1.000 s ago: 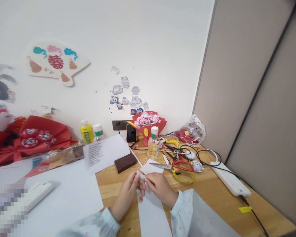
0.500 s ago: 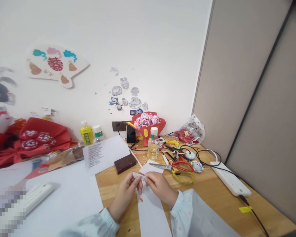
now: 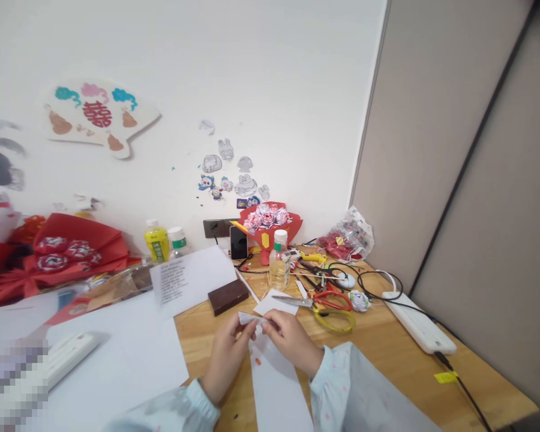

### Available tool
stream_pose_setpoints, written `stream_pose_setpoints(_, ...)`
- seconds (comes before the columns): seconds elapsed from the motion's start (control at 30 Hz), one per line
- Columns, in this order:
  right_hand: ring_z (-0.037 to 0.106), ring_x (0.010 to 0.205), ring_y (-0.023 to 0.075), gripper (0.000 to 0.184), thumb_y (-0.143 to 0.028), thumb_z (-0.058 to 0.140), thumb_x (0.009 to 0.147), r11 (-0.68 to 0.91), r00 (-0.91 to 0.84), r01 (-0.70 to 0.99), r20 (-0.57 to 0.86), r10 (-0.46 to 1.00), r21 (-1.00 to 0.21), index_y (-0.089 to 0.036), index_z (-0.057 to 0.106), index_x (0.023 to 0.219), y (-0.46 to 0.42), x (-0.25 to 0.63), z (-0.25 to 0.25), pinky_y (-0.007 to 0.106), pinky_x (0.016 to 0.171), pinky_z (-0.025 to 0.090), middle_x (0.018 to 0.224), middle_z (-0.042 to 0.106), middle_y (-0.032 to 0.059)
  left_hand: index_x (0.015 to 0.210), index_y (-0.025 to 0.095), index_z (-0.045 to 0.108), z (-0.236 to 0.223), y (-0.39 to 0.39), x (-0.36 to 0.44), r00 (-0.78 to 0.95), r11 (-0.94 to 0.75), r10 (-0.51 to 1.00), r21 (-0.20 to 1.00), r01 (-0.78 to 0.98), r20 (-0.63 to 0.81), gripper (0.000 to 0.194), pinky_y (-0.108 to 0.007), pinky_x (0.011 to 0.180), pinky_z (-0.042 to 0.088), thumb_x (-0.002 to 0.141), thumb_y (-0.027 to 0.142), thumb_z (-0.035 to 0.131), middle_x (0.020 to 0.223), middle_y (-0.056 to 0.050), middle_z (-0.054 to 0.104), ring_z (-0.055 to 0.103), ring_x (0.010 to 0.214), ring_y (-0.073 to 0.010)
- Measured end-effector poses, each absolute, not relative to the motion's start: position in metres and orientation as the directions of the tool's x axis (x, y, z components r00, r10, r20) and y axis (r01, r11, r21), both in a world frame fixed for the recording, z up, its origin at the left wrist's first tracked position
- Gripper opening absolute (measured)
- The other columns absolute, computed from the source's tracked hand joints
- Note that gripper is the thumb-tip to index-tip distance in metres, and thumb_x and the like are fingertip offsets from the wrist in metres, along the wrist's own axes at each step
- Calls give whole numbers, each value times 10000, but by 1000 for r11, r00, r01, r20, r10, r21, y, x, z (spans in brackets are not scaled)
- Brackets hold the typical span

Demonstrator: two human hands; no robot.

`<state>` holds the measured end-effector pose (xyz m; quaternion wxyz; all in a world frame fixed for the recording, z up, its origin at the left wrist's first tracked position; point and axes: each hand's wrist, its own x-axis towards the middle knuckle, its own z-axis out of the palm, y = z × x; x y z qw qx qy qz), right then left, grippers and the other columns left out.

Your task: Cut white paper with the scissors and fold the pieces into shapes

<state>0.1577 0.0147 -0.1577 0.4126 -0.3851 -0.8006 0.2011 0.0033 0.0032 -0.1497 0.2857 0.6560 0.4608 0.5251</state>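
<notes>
Between both hands I hold a small folded piece of white paper [image 3: 248,318]. My left hand [image 3: 230,348] pinches its left part, with the thumb on the near side. My right hand [image 3: 292,339] grips the right end between thumb and fingers. Below the hands a long white paper strip [image 3: 279,393] lies on the wooden table, with a small orange scrap [image 3: 258,362] on it. Just beyond my right hand are a small white paper sheet [image 3: 274,301] and scissors [image 3: 335,312] with red and yellow handles.
A brown block [image 3: 228,296] lies behind my left hand. A bottle of pale liquid [image 3: 279,264] stands before a red-wrapped bouquet [image 3: 270,217]. At right are a paper rose [image 3: 359,301], black cables and a white power strip [image 3: 419,324]. Large white sheets [image 3: 130,360] cover the left side.
My left fingers have shifted on the folded paper, and more of it shows above them. My right hand keeps its grip. The view has moved slightly.
</notes>
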Motion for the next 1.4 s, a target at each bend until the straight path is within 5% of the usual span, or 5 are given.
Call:
stream_pose_setpoints(0.37, 512, 635, 118, 273, -348, 386, 885, 724, -481, 285, 560, 675, -628, -162, 582, 842, 6, 161, -152, 209, 597, 377, 710, 570, 0, 649, 166, 554, -143, 7, -3, 64, -316, 948, 943, 105, 310, 260, -253, 573, 450, 740, 408, 585, 564, 7, 585, 560, 567, -148)
stream_pose_setpoints(0.77, 531, 654, 141, 226, -160, 417, 852, 695, -375, 611, 635, 675, -378, -184, 536, 661, 11, 159, -159, 239, 625, 348, 648, 581, 10, 575, 167, 565, -152, 6, 10, 154, -228, 968, 956, 183, 201, 415, -257, 476, 439, 709, 559, 536, 467, 13, 537, 521, 468, -152)
stream_pose_setpoints(0.93, 523, 650, 150, 199, -150, 423, 840, 658, -385, 711, 645, 660, -249, -189, 507, 664, 12, 158, -162, 253, 607, 322, 647, 573, 16, 588, 180, 610, -148, 6, 8, 32, -305, 948, 870, 387, 318, 353, -283, 562, 455, 721, 500, 540, 568, -24, 622, 573, 568, -195)
stream_pose_setpoints(1.13, 519, 643, 151, 188, -140, 440, 835, 587, -316, 769, 648, 693, -253, -186, 506, 664, 18, 160, -168, 255, 598, 296, 648, 572, 15, 807, 190, 604, -149, 10, -3, -72, -420, 842, 734, 534, 534, 224, -270, 537, 452, 735, 401, 578, 693, -26, 612, 564, 606, -184)
stream_pose_setpoints(1.4, 535, 644, 150, 179, -132, 445, 843, 505, -202, 793, 634, 746, -341, -180, 533, 695, 24, 165, -166, 244, 582, 287, 666, 590, 16, 827, 216, 650, -142, -5, 3, 362, -666, 724, 457, 590, 587, 236, -361, 839, 452, 853, 283, 425, 1015, -105, 590, 548, 956, -236)
